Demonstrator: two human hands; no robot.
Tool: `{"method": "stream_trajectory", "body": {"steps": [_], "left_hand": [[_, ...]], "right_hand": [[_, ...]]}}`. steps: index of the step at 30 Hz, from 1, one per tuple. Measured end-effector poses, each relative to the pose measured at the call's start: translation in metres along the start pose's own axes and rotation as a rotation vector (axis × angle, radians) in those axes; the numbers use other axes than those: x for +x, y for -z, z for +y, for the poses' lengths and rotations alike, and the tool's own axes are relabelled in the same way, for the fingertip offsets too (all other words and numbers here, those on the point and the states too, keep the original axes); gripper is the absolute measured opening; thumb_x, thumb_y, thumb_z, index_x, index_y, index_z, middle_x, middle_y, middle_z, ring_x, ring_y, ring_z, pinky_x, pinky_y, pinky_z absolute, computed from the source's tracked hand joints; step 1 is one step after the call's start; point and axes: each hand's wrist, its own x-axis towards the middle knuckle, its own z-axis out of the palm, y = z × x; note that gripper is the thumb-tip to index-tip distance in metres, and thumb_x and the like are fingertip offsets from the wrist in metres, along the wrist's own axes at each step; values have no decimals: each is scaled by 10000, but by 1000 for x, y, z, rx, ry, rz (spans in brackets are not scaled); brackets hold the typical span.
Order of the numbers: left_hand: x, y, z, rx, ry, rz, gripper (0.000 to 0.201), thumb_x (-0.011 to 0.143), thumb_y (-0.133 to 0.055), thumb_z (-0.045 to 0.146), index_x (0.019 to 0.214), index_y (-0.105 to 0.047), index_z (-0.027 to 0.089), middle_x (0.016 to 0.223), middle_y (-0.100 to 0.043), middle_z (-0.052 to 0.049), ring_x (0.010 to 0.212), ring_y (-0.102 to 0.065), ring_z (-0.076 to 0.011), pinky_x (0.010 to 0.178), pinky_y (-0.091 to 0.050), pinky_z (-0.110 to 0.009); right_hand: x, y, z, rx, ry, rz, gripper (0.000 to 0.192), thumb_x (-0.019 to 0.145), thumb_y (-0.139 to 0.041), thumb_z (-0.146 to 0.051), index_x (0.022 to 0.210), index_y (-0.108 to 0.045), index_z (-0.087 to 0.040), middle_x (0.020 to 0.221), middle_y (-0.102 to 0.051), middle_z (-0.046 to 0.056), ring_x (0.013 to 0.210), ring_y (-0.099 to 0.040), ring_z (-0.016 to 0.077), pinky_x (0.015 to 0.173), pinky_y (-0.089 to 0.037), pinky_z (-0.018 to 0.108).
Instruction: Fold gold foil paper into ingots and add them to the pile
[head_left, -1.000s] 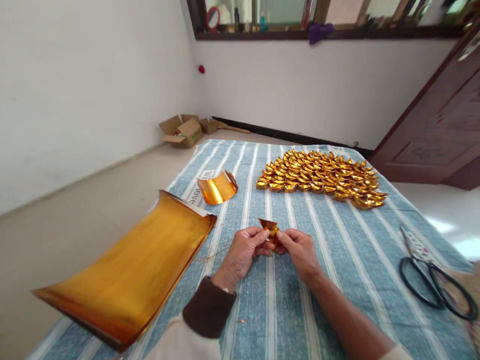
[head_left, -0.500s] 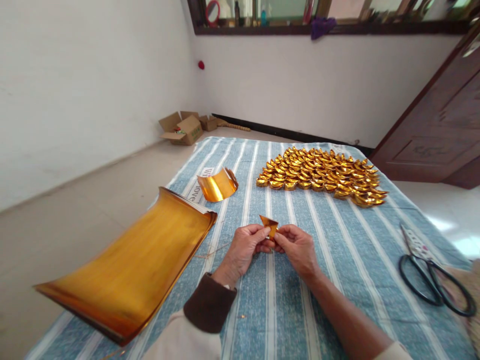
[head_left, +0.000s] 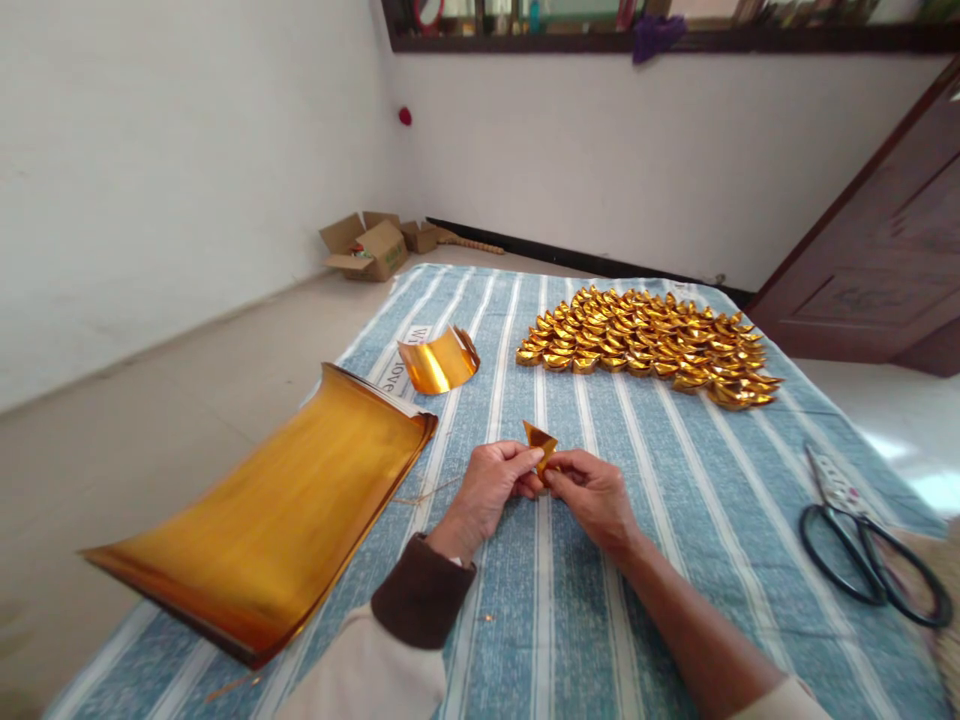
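Observation:
Both hands pinch one small folded gold paper piece (head_left: 540, 441) above the blue striped cloth (head_left: 675, 520). My left hand (head_left: 491, 490) grips its left side and my right hand (head_left: 596, 495) its right side, fingertips almost touching. A pointed corner of the piece sticks up between them. To the left lies a stack of gold foil sheets (head_left: 277, 525), hanging over the cloth's left edge. A curled gold foil strip (head_left: 439, 360) rests beyond it. A large pile of folded gold ingots (head_left: 652, 345) covers the far middle of the cloth.
Black-handled scissors (head_left: 862, 545) lie at the right edge of the cloth. Open cardboard boxes (head_left: 371, 245) sit on the floor by the far wall. A dark wooden door (head_left: 877, 250) stands at the right. A window ledge with bottles runs along the top.
The gold piece has been folded tighter, from an open boat-like shape to a narrow point. Both hands stay in place; the view has tilted slightly down.

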Motion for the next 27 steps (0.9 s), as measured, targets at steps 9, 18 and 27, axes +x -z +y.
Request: {"method": "stream_trajectory", "body": {"steps": [9,18,27], "left_hand": [[-2,-3,0,57,-33,51,223,749,-676,331,664,-625,132,466,-579,4,395,-483,-70,429,-369,-179],[-3,-3,-1,60,-51,69,228,737,-662,323,620,-581,145,446,-559,9,385,-460,-70,431,-350,-187],[-4,-5,-1,34,0,90,209,731,-674,309,640,-579,147,434,-566,11,354,-462,-69,407,-331,-186]], "right_hand": [[-3,-2,-8,91,-57,-17,192,725,-691,-253,911,-692,-204,735,-694,1,626,-626,147,619,-491,282],[-3,-3,-17,301,-148,-36,421,670,-750,-259,1054,-587,-204,693,-677,-33,563,-616,128,539,-469,250],[0,3,-19,408,-228,-60,530,590,-818,-314,1048,-576,-202,644,-646,-52,525,-605,121,516,-479,243]]}}
